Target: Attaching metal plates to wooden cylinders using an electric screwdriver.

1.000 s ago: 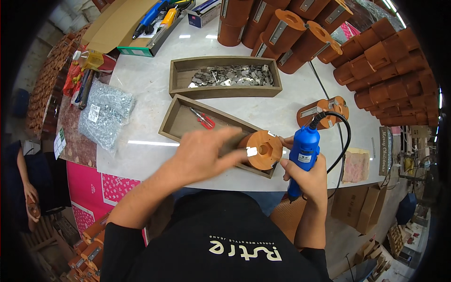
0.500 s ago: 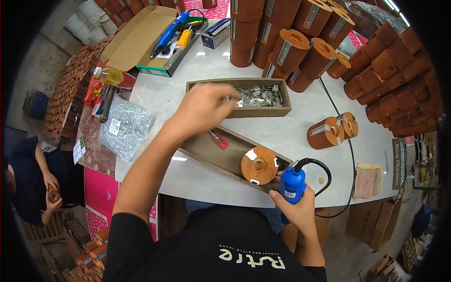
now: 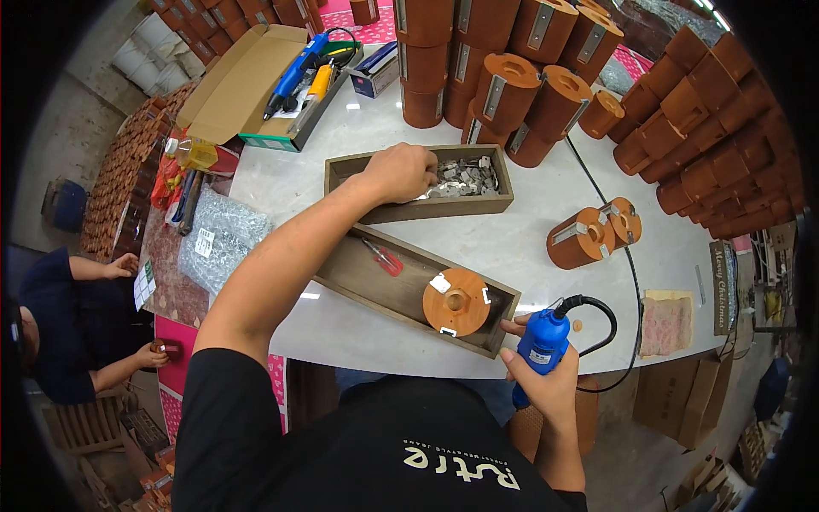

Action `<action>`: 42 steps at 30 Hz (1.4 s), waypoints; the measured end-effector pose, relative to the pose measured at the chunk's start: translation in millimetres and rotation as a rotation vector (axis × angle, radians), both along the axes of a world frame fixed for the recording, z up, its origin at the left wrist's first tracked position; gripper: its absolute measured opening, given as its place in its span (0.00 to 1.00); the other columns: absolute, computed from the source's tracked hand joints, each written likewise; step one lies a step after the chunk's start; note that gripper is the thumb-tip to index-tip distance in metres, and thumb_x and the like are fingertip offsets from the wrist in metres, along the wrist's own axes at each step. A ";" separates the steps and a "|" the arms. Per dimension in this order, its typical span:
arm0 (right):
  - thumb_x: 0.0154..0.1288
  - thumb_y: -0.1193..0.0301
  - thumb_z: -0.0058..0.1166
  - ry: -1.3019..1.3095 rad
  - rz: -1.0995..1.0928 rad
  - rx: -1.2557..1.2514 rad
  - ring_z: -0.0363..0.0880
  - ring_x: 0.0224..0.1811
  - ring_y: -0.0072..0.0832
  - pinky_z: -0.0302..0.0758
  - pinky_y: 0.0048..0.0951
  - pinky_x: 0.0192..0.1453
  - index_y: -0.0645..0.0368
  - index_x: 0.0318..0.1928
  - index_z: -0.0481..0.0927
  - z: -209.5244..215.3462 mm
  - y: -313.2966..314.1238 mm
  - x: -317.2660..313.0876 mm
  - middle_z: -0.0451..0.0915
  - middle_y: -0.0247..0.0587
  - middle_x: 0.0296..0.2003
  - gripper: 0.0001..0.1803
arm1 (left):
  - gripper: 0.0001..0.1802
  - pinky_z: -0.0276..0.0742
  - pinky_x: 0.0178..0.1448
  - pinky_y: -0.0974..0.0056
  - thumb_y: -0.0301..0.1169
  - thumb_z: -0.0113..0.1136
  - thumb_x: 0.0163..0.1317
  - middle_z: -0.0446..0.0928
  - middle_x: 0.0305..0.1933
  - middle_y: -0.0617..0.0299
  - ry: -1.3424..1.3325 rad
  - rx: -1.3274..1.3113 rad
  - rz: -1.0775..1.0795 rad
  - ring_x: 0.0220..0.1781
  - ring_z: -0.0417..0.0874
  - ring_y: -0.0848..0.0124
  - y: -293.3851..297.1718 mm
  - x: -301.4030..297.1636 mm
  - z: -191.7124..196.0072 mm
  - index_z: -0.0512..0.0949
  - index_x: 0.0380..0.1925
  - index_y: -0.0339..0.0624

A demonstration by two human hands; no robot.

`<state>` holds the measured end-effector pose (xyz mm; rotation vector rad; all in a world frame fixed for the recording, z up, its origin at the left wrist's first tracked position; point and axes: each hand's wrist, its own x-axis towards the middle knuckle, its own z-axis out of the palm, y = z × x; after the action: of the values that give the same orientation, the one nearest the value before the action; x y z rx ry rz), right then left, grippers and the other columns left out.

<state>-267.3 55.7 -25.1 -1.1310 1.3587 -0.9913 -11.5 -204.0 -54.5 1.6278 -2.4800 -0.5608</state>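
My left hand (image 3: 401,173) reaches into a narrow wooden box (image 3: 469,207), its fingers bent together over a heap of small metal pieces (image 3: 467,176). The fingertips are partly hidden, so what they pinch cannot be made out. Gripped in my right hand (image 3: 550,392) is a blue corded electric screwdriver (image 3: 544,341), held beside the end of a second, longer wooden tray (image 3: 384,299). Standing in that tray is a round reddish-brown wooden cylinder (image 3: 452,316) with a centre hole and white metal clips at its rim. A red-handled screwdriver (image 3: 388,260) lies near it.
Stacked wooden cylinders (image 3: 424,85) fill the back, with more piled at right (image 3: 699,128). Two joined cylinders (image 3: 582,239) stand right of the tray. An opened cardboard box (image 3: 256,94) with tools and a bubble-wrap bag (image 3: 223,235) lie left. Another person (image 3: 72,324) works at far left.
My left hand has come down and right into the metal pieces. The blue electric screwdriver has shifted slightly right, away from the cylinder. The other person's hands have moved apart.
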 end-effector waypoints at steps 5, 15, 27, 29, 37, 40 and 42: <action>0.56 0.79 0.66 -0.094 -0.039 0.077 0.80 0.46 0.21 0.77 0.25 0.52 0.68 0.53 0.76 8.2 -4.0 2.7 0.84 0.47 0.48 0.23 | 0.12 0.69 0.32 0.69 0.34 0.66 0.60 0.76 0.22 0.64 0.417 0.022 0.178 0.26 0.72 0.78 55.8 4.0 52.3 0.82 0.30 0.35; 0.56 0.77 0.68 -0.172 0.032 0.040 0.82 0.51 0.27 0.76 0.29 0.56 0.69 0.53 0.76 12.5 -6.6 10.4 0.84 0.51 0.47 0.23 | 0.08 0.60 0.21 0.67 0.26 0.64 0.64 0.69 0.15 0.61 0.647 0.036 0.165 0.15 0.66 0.77 222.8 -26.4 49.6 0.76 0.28 0.37; 0.56 0.80 0.65 -0.149 0.051 -0.025 0.81 0.35 0.21 0.76 0.22 0.38 0.66 0.54 0.73 9.9 -5.4 9.6 0.84 0.54 0.47 0.24 | 0.09 0.59 0.20 0.69 0.31 0.63 0.66 0.68 0.16 0.67 0.547 0.186 0.118 0.16 0.67 0.80 210.1 -12.8 58.3 0.75 0.31 0.39; 0.55 0.81 0.65 -0.186 0.018 -0.047 0.81 0.33 0.21 0.77 0.21 0.36 0.66 0.54 0.72 11.8 -4.9 8.4 0.84 0.54 0.46 0.25 | 0.07 0.57 0.20 0.71 0.31 0.61 0.68 0.68 0.18 0.69 0.897 0.376 0.240 0.19 0.67 0.83 209.1 -6.0 58.3 0.75 0.34 0.39; 0.56 0.82 0.62 -0.536 -0.017 -0.152 0.80 0.27 0.24 0.78 0.22 0.33 0.66 0.53 0.71 52.1 -9.1 -5.5 0.83 0.56 0.42 0.23 | 0.12 0.61 0.24 0.75 0.25 0.52 0.71 0.76 0.36 0.56 1.766 1.135 0.435 0.26 0.70 0.76 233.8 7.9 63.1 0.73 0.52 0.33; 0.56 0.81 0.67 -0.338 0.065 -0.045 0.84 0.42 0.24 0.80 0.25 0.46 0.65 0.52 0.74 53.5 -14.0 20.9 0.84 0.46 0.42 0.24 | 0.15 0.61 0.24 0.75 0.25 0.50 0.72 0.76 0.40 0.55 1.927 1.233 0.315 0.26 0.69 0.76 237.9 -11.1 58.0 0.70 0.57 0.35; 0.52 0.84 0.66 -0.214 0.125 -0.063 0.83 0.33 0.26 0.80 0.25 0.35 0.63 0.50 0.73 48.8 -16.3 36.6 0.82 0.48 0.41 0.24 | 0.16 0.62 0.25 0.75 0.25 0.49 0.73 0.76 0.40 0.55 1.987 1.248 0.258 0.27 0.70 0.76 236.6 -21.9 60.2 0.69 0.58 0.36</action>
<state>-230.7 39.5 23.6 -1.1089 1.0799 -1.0377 -33.4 32.7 5.7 0.4349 -0.2995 -2.2188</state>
